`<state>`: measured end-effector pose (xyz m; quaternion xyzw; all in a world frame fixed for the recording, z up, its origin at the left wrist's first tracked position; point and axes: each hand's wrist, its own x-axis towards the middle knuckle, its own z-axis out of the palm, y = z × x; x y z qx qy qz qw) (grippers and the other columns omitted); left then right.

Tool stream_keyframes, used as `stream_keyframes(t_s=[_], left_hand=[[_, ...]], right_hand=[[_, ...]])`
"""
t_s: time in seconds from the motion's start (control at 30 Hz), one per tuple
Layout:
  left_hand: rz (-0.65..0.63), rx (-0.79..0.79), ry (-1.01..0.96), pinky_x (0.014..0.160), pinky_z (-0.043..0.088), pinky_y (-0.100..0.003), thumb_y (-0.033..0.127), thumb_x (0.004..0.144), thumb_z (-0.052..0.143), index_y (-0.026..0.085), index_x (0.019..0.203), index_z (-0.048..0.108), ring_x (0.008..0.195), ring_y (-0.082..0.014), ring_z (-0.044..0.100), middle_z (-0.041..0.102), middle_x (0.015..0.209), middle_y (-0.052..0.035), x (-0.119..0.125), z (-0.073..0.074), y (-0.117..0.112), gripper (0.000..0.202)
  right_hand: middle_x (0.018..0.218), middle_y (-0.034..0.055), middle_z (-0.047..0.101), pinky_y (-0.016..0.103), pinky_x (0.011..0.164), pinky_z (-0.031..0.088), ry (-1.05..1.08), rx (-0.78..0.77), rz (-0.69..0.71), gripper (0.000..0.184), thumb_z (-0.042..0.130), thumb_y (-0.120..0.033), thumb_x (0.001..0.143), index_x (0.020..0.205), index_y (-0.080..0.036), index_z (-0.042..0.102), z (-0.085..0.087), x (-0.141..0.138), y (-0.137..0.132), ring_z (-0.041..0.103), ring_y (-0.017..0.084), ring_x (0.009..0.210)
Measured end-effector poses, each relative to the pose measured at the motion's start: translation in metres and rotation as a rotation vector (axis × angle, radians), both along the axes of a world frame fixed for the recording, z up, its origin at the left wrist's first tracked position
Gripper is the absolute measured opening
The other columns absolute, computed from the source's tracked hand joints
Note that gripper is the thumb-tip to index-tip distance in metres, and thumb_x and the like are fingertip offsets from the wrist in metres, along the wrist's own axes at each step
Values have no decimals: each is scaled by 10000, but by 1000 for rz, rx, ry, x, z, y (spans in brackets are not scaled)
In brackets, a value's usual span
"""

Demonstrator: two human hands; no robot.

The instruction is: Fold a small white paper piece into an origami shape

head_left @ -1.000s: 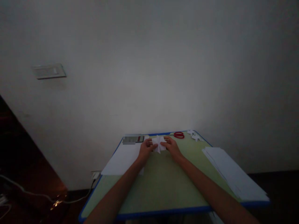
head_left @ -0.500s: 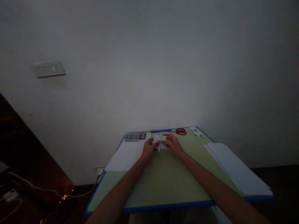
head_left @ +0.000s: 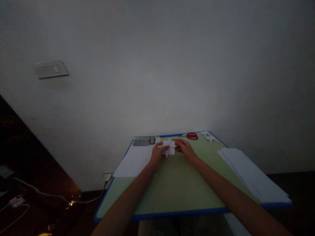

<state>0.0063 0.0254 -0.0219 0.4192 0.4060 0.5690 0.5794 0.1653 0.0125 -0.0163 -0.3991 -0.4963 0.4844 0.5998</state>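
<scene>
A small white folded paper (head_left: 171, 151), shaped like a square with pointed flaps, is held up over the far part of the table. My left hand (head_left: 157, 153) grips it from the left, thumb lying across its front near the middle. On the other side, my right hand (head_left: 185, 150) has its fingers apart at the paper's right edge, the index finger by the upper corner. Its thumb is off the paper's front. Whether those fingertips touch behind the paper is hidden.
The green table has a blue rim (head_left: 182, 215). White sheets (head_left: 133, 164) lie left, and a paper stack (head_left: 253, 175) lies right. Red-handled scissors (head_left: 192, 136) and folded white pieces (head_left: 209, 136) sit at the back. A dark-edged object (head_left: 152, 141), partly blurred out, is back left.
My right thumb has come off the middle of the folded paper, and the right fingers have opened a little at its edge. My left hand keeps its grip. The view has shifted slightly.
</scene>
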Motion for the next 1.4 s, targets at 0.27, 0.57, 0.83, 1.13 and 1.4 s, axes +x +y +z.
stream_keyframes(t_s=[0.27,0.57,0.83,1.13,1.4], left_hand=[[-142,-83,-90,550,452,-222,202,659,789,160,980,647,693,-140,621,680,862,-59,-1,6,-6,353],[-311,-117,-17,573,508,-256,373,794,693,185,1063,691,723,-170,631,691,1006,-107,-2,15,-16,327],[-265,33,121,664,536,-292,719,803,568,141,965,722,957,-254,621,683,1009,-159,-1,24,-15,619],[-79,178,248,633,546,-301,293,638,864,166,1115,604,619,-128,612,561,741,18,-6,5,-7,558],[43,255,575,600,494,-253,196,623,838,158,917,670,632,-128,630,663,1031,-90,-11,-7,-1,340]], right_hand=[[835,8,713,265,609,460,-34,127,49,415,628,-245,672,1084,-218,668,4,-1,-7,660,158,651],[921,59,679,305,692,487,-258,301,-214,319,791,-459,660,845,-207,727,-2,8,5,609,200,806],[798,38,695,306,700,478,-58,138,-144,324,765,-454,667,826,-180,698,0,17,10,616,196,772],[1035,80,684,378,813,492,-417,346,-294,266,664,-318,761,1000,-205,696,-8,17,10,619,234,930],[1110,77,684,445,946,366,-1043,559,-4,387,715,-168,675,1055,-238,713,0,15,-15,553,292,1093]])
